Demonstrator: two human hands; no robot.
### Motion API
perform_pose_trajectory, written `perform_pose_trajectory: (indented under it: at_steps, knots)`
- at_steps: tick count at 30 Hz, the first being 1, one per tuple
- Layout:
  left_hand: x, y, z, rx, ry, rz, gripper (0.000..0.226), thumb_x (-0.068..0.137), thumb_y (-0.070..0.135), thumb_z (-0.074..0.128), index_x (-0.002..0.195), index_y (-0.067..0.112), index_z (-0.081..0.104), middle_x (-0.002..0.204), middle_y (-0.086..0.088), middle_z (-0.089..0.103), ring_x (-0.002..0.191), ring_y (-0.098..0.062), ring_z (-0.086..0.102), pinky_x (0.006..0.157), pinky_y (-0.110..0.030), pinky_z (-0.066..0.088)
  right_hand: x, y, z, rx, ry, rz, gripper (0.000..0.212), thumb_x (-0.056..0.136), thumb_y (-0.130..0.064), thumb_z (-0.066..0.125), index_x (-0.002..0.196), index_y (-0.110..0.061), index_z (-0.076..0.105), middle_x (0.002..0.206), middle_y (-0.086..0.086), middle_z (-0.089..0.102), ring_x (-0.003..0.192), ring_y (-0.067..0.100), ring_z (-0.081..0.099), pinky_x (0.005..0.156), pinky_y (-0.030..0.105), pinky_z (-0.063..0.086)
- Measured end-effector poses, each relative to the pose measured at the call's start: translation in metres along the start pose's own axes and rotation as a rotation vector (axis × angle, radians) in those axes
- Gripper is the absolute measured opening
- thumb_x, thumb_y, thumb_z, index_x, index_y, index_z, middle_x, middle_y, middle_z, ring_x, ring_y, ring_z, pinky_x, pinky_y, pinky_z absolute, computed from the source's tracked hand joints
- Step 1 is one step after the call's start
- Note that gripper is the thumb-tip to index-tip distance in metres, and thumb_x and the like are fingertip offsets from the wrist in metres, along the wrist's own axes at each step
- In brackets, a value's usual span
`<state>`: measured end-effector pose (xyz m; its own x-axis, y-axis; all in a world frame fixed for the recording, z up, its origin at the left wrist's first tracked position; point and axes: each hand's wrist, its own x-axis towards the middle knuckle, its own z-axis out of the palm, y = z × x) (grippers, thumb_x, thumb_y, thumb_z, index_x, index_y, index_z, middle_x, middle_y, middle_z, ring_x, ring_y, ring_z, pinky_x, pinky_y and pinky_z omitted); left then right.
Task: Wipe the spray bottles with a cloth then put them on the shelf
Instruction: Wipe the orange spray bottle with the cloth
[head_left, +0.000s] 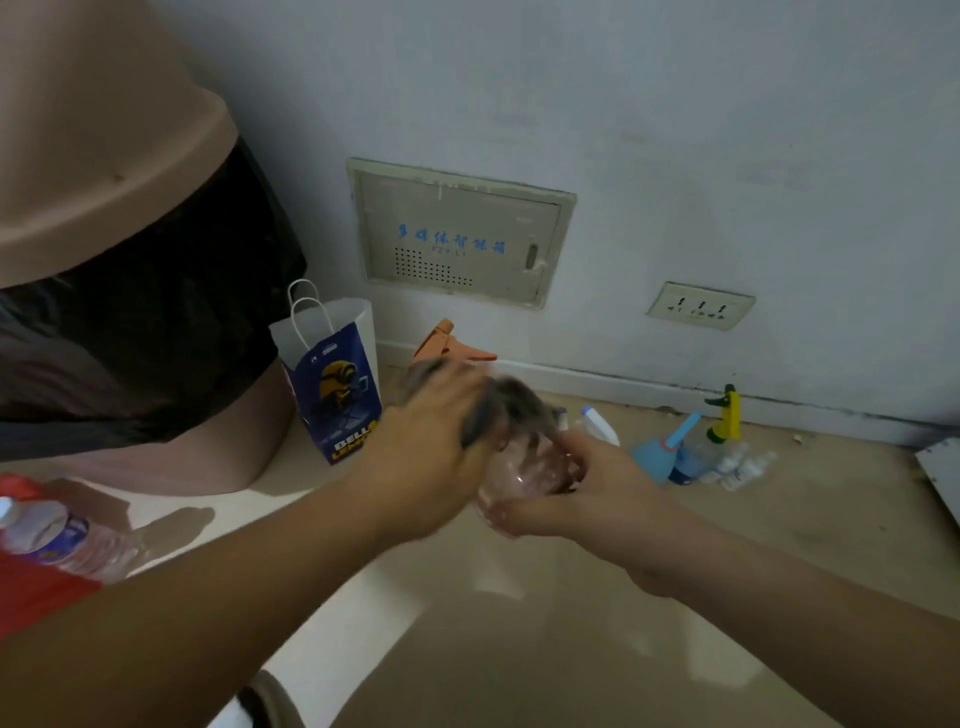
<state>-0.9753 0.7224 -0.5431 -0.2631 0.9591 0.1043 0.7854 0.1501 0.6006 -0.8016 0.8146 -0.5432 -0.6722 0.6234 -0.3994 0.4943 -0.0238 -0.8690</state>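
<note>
My right hand grips a clear pinkish spray bottle from below, over the floor. Its orange trigger head sticks up behind my left hand. My left hand holds a grey cloth pressed over the upper part of the bottle; both are blurred. On the floor by the wall stand more spray bottles: a white-topped one, a blue one and one with a yellow-green trigger, with small white bottles beside them.
A pink bin with a black liner fills the left. A blue and white paper bag stands next to it. A plastic water bottle lies on something red at the lower left. Wall panel and socket behind.
</note>
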Motion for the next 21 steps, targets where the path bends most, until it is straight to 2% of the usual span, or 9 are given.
perform_pose_trajectory:
  at_steps: [2, 5, 7, 8, 9, 12, 15, 17, 21]
  knots:
    - [0.0, 0.008, 0.002, -0.011, 0.041, -0.137, 0.05, 0.106, 0.038, 0.044, 0.155, 0.031, 0.037, 0.164, 0.022, 0.012, 0.152, 0.001, -0.004, 0.128, -0.035, -0.001, 0.002, 0.001, 0.001, -0.035, 0.016, 0.02, 0.051, 0.066, -0.02, 0.097, 0.11, -0.024, 0.071, 0.095, -0.007, 0.079, 0.085, 0.004, 0.075, 0.072, 0.02, 0.061]
    - [-0.025, 0.044, 0.019, -0.248, -0.14, -0.089, 0.053, 0.104, 0.048, 0.044, 0.155, 0.048, 0.028, 0.155, 0.035, 0.003, 0.14, 0.01, -0.013, 0.118, -0.025, -0.008, 0.005, 0.004, -0.004, -0.013, -0.001, -0.029, 0.047, 0.078, -0.006, 0.088, 0.116, -0.028, 0.071, 0.101, -0.011, 0.079, 0.093, 0.0, 0.074, 0.077, 0.023, 0.061]
    - [-0.039, 0.05, 0.019, -0.507, -0.216, -0.095, 0.041, 0.1, 0.06, 0.038, 0.139, 0.054, 0.049, 0.153, 0.028, 0.04, 0.147, -0.001, 0.025, 0.122, -0.028, 0.021, 0.008, 0.008, -0.011, -0.015, 0.025, -0.042, 0.044, 0.084, 0.0, 0.082, 0.114, -0.031, 0.07, 0.104, -0.012, 0.077, 0.094, -0.004, 0.072, 0.071, 0.017, 0.058]
    - [-0.042, 0.05, 0.015, -0.674, -0.204, -0.146, 0.041, 0.1, 0.062, 0.038, 0.125, 0.044, 0.064, 0.129, 0.019, 0.064, 0.127, -0.006, 0.054, 0.111, -0.031, 0.041, 0.011, 0.012, -0.014, -0.027, 0.058, -0.029, 0.043, 0.083, 0.0, 0.083, 0.111, -0.03, 0.069, 0.104, -0.012, 0.075, 0.094, -0.001, 0.072, 0.069, 0.015, 0.056]
    - [-0.041, 0.048, 0.012, -0.809, -0.141, -0.239, 0.045, 0.1, 0.061, 0.041, 0.11, 0.031, 0.072, 0.104, 0.008, 0.073, 0.1, -0.011, 0.066, 0.096, -0.034, 0.053, 0.012, 0.014, -0.017, -0.037, 0.093, -0.011, 0.042, 0.08, -0.001, 0.086, 0.108, -0.028, 0.068, 0.104, -0.009, 0.074, 0.095, 0.002, 0.072, 0.069, 0.015, 0.055]
    - [-0.031, 0.037, 0.003, -0.949, 0.093, -0.715, 0.042, 0.102, 0.052, 0.046, 0.094, 0.017, 0.068, 0.085, -0.008, 0.074, 0.082, -0.023, 0.07, 0.078, -0.038, 0.058, 0.016, 0.022, -0.022, 0.068, 0.127, 0.063, 0.051, 0.071, -0.013, 0.094, 0.114, -0.024, 0.067, 0.109, -0.003, 0.075, 0.097, 0.009, 0.072, 0.078, 0.024, 0.06]
    - [-0.021, 0.02, 0.0, -1.14, 0.231, -1.053, 0.038, 0.105, 0.053, 0.044, 0.098, 0.019, 0.058, 0.096, -0.011, 0.068, 0.087, -0.029, 0.064, 0.09, -0.041, 0.05, 0.019, 0.023, -0.022, 0.125, 0.157, 0.093, 0.076, 0.061, -0.024, 0.101, 0.127, -0.028, 0.062, 0.118, -0.003, 0.072, 0.107, 0.017, 0.071, 0.094, 0.039, 0.062]
    - [-0.016, 0.011, -0.002, -1.211, 0.271, -1.026, 0.041, 0.104, 0.054, 0.045, 0.111, 0.016, 0.059, 0.109, -0.015, 0.069, 0.098, -0.036, 0.066, 0.098, -0.049, 0.051, 0.019, 0.024, -0.021, 0.162, 0.103, 0.084, 0.081, 0.06, -0.019, 0.101, 0.131, -0.029, 0.062, 0.122, -0.002, 0.073, 0.109, 0.018, 0.073, 0.098, 0.04, 0.061]
    - [-0.011, 0.016, -0.003, -1.4, 0.178, -0.937, 0.03, 0.104, 0.043, 0.05, 0.104, 0.02, 0.07, 0.105, -0.014, 0.078, 0.108, -0.035, 0.069, 0.106, -0.054, 0.048, 0.015, 0.02, -0.013, 0.205, -0.019, 0.04, 0.077, 0.065, 0.0, 0.095, 0.13, -0.027, 0.063, 0.12, 0.001, 0.076, 0.111, 0.02, 0.074, 0.097, 0.04, 0.06]
